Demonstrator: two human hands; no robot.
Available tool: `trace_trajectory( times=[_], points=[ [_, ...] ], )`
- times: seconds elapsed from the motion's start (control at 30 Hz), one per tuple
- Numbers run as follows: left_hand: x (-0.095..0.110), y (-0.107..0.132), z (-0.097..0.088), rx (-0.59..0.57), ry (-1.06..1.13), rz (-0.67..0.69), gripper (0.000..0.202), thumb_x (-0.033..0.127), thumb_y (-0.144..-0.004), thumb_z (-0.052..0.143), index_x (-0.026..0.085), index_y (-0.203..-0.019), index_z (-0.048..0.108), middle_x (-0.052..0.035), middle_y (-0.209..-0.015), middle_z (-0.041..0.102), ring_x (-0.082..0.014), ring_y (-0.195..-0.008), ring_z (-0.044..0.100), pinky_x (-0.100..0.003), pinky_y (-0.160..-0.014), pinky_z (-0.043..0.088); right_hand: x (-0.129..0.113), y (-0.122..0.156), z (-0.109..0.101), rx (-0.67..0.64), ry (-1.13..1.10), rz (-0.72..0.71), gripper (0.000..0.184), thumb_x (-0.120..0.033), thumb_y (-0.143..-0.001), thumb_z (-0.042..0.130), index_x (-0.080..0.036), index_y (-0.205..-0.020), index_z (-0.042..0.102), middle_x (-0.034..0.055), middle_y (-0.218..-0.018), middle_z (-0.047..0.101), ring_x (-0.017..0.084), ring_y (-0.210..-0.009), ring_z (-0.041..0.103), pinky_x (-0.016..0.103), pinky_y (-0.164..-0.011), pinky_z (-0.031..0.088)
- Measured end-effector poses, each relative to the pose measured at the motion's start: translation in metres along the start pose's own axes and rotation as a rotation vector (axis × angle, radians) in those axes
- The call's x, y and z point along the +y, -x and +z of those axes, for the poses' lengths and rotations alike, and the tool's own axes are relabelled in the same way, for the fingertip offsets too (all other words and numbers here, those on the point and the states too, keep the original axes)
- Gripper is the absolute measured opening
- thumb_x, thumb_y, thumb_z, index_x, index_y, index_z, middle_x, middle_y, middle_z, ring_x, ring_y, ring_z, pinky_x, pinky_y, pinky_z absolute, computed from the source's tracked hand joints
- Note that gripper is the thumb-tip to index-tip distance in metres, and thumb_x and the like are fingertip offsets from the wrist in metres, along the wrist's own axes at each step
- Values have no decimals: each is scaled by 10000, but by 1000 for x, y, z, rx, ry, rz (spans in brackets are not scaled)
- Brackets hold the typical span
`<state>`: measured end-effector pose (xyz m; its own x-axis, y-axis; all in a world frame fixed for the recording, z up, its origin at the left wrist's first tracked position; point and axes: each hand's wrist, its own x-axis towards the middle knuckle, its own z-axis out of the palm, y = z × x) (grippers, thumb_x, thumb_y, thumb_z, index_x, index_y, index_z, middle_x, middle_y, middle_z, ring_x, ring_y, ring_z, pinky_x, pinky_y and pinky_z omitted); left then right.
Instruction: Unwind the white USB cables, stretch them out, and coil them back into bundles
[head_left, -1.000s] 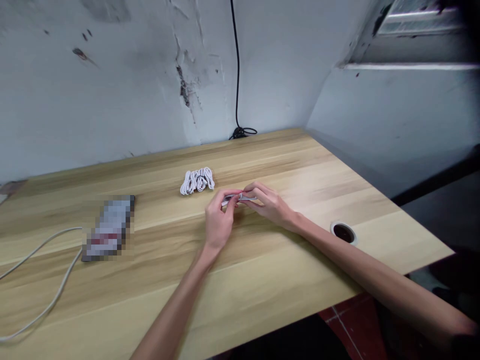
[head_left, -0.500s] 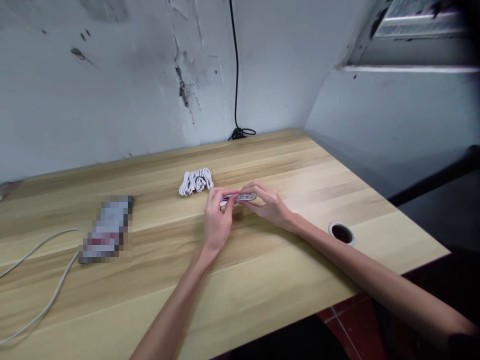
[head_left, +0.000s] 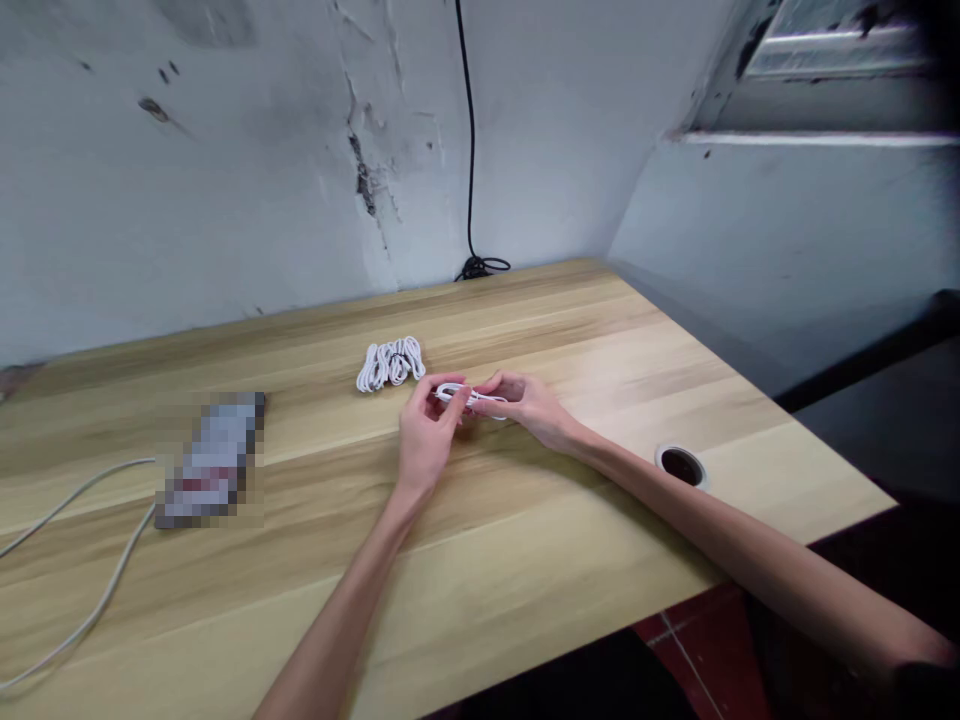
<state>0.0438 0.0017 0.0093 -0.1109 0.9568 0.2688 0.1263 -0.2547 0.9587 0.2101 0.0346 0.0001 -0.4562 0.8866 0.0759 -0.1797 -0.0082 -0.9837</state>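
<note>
A coiled white cable (head_left: 452,389) is held just above the wooden table, between both hands. My left hand (head_left: 427,430) pinches its left part, thumb on the near side and fingers behind. On the right part, the thumb and fingers of my right hand (head_left: 536,408) close around the loops. The fingers hide some of the coil. Behind my left hand, a row of several bundled white cables (head_left: 391,364) lies on the table, apart from both hands.
A roll of tape (head_left: 681,467) lies by my right forearm. To the left sits a blurred-out flat device (head_left: 214,455), with a white cord (head_left: 112,590) near it. A black cable (head_left: 472,130) hangs down the wall to the back edge of the wooden table (head_left: 525,600).
The coil in my hands has tilted, so its left loop now shows more. My left hand has shifted slightly left, and my right fingers have moved on the coil.
</note>
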Motion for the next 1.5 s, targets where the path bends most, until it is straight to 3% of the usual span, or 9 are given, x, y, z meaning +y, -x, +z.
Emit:
trace_trajectory(
  times=[0.3,0.43,0.7,0.93,1.33,1.5],
  points=[
    [-8,-2,-3,-70,10,45,357,360,-874,672,182,-1180,630,-71,-992,690,-186,-872,649,-293,-761,551,8,-6,-9,-98,-113,93,239,-386,-771,799,-215,-924,736,50,-911,751,188,-844,685,347,-829,496],
    [-11,0,-4,-57,-14,59,307,365,-868,675,182,-1113,648,-79,-994,688,-192,-845,655,-293,-723,552,6,-5,-9,-157,-55,93,274,-454,-810,749,-207,-929,743,57,-867,750,186,-794,678,336,-762,492],
    [-11,-2,-7,-39,-64,81,276,343,-868,685,188,-1097,673,-71,-992,709,-188,-867,657,-292,-783,516,6,-3,-8,-84,39,47,287,-454,-808,743,-201,-945,745,35,-905,721,142,-766,606,273,-694,441],
    [-8,-2,-8,-36,-107,111,250,333,-862,694,195,-1071,692,-56,-980,713,-179,-847,649,-289,-785,497,4,-3,-10,-134,57,67,294,-484,-839,708,-198,-903,737,33,-857,708,143,-733,592,274,-674,433],
    [-9,-3,-8,-39,-47,92,246,338,-845,707,189,-1040,692,-49,-950,712,-175,-841,648,-282,-775,498,3,-3,-12,-197,33,86,333,-516,-850,692,-188,-897,726,54,-869,736,145,-735,606,269,-671,438],
    [-9,-3,-6,-43,-3,70,260,365,-840,708,178,-1018,676,-58,-954,709,-182,-854,656,-284,-781,508,-1,-3,-10,-184,-45,165,309,-501,-795,749,-194,-829,732,47,-843,741,151,-740,624,272,-662,445]
  ],
)
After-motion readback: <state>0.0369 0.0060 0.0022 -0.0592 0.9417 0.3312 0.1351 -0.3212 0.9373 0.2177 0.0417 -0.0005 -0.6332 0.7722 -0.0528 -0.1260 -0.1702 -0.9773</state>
